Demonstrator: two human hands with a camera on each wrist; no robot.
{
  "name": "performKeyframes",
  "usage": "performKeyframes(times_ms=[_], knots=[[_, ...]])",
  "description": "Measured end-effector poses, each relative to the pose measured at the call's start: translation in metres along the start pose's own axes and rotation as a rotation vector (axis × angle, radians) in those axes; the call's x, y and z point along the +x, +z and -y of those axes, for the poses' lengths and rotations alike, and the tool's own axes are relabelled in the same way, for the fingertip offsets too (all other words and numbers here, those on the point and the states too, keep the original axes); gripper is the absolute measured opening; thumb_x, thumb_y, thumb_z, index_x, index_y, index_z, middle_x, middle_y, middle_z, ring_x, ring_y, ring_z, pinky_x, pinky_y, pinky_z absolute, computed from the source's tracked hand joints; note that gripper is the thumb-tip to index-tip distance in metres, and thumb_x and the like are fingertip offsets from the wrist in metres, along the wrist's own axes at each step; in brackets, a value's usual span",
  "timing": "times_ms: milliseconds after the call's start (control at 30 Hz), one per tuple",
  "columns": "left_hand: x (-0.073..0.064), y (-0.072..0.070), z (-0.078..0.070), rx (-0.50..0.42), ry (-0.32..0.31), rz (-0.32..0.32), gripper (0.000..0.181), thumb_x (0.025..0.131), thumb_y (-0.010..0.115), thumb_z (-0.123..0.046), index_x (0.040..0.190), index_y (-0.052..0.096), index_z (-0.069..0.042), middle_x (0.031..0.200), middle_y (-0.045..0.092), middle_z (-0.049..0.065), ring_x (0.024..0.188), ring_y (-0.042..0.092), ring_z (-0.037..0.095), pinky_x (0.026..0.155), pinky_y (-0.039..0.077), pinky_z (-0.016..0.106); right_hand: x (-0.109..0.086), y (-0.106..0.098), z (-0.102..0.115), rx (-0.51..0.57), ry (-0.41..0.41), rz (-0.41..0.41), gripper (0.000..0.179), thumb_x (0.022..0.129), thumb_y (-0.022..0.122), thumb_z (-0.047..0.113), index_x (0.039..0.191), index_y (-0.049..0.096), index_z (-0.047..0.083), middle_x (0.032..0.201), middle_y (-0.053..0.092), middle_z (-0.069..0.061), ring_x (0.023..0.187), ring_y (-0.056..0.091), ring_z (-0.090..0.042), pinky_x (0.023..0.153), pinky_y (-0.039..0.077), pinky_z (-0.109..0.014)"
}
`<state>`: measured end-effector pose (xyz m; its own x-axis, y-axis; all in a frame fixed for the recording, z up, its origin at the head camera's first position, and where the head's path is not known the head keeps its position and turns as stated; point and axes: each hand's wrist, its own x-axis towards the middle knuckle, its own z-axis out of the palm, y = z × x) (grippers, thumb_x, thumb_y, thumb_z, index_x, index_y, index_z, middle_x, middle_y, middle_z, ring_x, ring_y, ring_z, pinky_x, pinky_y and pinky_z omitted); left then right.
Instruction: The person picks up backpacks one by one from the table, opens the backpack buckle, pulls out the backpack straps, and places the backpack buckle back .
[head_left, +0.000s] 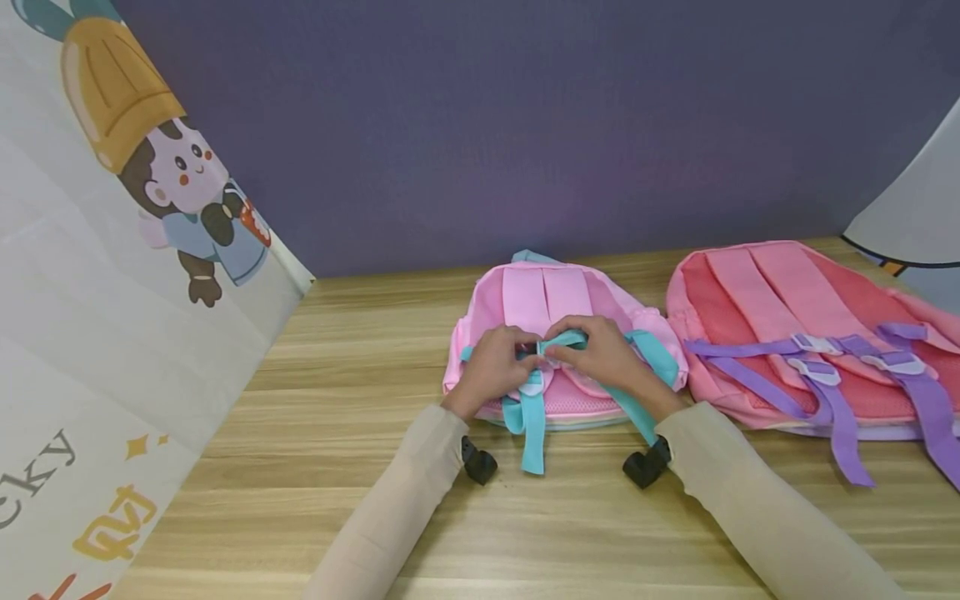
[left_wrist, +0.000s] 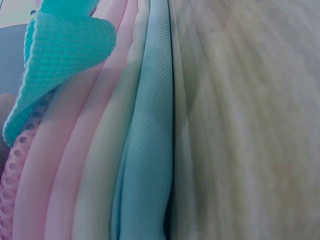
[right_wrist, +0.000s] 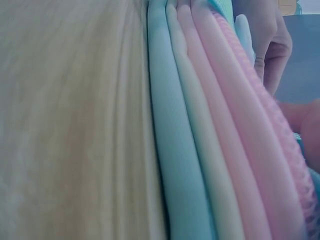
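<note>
I am pinching a turquoise webbing strap (head_left: 572, 337) above a small pink backpack (head_left: 525, 296), which is lying strap side up just right of centre in the head view, its top pointing toward the frame's upper edge. Its pink mesh back panel (head_left: 577, 405) is showing along the bottom. Pink, cream and pale-blue bands are lining its side in the wrist views. A loose turquoise strap end (head_left: 533, 433) is trailing from a white adjuster buckle (head_left: 532, 383) toward the lower edge.
</note>
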<state>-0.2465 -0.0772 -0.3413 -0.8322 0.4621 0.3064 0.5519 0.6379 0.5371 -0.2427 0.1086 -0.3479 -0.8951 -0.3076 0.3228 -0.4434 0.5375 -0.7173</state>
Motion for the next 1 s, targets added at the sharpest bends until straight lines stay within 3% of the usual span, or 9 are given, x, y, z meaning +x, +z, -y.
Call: performKeyframes(times_ms=[233, 467, 800, 1000], knots=[[0.0, 0.0, -0.001, 0.004, 0.001, 0.004, 0.02, 0.082, 0.072, -0.011, 0.102, 0.074, -0.008, 0.09, 0.071, 0.006, 0.08, 0.062, 0.014, 0.072, 0.048, 0.023, 0.001, 0.0, 0.0, -0.002, 0.011, -0.016, 0.006, 0.084, 0.072, 0.011, 0.089, 0.071, 0.009, 0.088, 0.071, -0.004, 0.082, 0.056, -0.016, 0.078, 0.046, -0.031], [0.0, 0.001, -0.001, 0.0, 0.002, 0.009, 0.02, 0.083, 0.072, -0.012, 0.102, 0.074, -0.007, 0.089, 0.071, 0.006, 0.08, 0.062, 0.015, 0.073, 0.049, 0.024, 0.0, -0.001, 0.001, -0.041, 0.02, -0.026, 0.004, 0.085, 0.071, 0.013, 0.089, 0.07, 0.011, 0.086, 0.07, -0.003, 0.079, 0.052, -0.017, 0.076, 0.043, -0.03], [-0.001, 0.001, 0.0, 0.001, -0.008, 0.006, 0.022, 0.083, 0.072, -0.012, 0.104, 0.073, -0.007, 0.09, 0.071, 0.007, 0.08, 0.061, 0.015, 0.072, 0.048, 0.024, 0.0, -0.004, 0.002, -0.018, 0.028, -0.062, 0.006, 0.086, 0.07, 0.013, 0.089, 0.07, 0.007, 0.086, 0.068, -0.005, 0.075, 0.05, -0.016, 0.071, 0.041, -0.027], [0.0, 0.0, 0.0, 0.005, 0.006, 0.005, 0.02, 0.083, 0.072, -0.013, 0.102, 0.074, -0.007, 0.088, 0.07, 0.006, 0.079, 0.06, 0.014, 0.071, 0.048, 0.023, 0.002, -0.013, 0.003, 0.016, -0.001, -0.081, 0.011, 0.085, 0.071, 0.015, 0.091, 0.07, 0.005, 0.069, 0.055, -0.003, 0.062, 0.041, -0.012, 0.059, 0.035, -0.023]])
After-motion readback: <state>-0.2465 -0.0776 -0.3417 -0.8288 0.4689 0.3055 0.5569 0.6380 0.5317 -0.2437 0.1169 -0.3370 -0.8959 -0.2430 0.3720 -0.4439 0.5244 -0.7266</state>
